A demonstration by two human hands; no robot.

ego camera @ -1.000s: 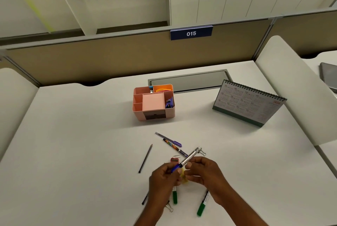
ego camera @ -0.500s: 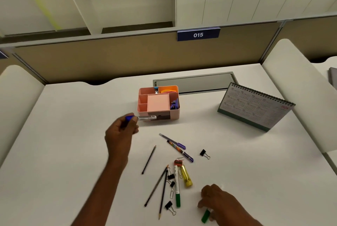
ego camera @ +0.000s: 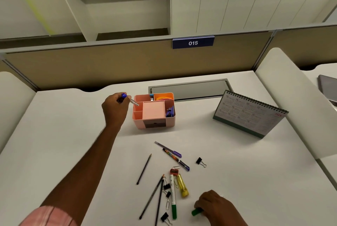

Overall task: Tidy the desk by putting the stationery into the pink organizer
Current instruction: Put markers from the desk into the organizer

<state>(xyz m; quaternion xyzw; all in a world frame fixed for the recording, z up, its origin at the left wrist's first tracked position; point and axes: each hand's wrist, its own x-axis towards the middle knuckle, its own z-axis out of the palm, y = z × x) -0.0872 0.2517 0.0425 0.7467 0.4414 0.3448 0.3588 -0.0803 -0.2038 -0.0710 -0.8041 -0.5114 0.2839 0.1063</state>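
Left hand [ego camera: 114, 110], frame centre-left: grips blue pen [ego camera: 129, 99], tip over pink organizer [ego camera: 154, 110]. Right hand [ego camera: 217, 207], lower right: fingers curled on green marker [ego camera: 197, 211] on worktop [ego camera: 54, 134].

Organizer [ego camera: 155, 124] matt pink plastic; desk [ego camera: 237, 162] smooth matt white; calendar [ego camera: 249, 114] paper.

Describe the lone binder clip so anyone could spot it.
Find the spiral-bound desk calendar on the white desk. Nearer the person, leftward, lies a small black binder clip. Unlike the other black clips, it sits alone, touching nothing.
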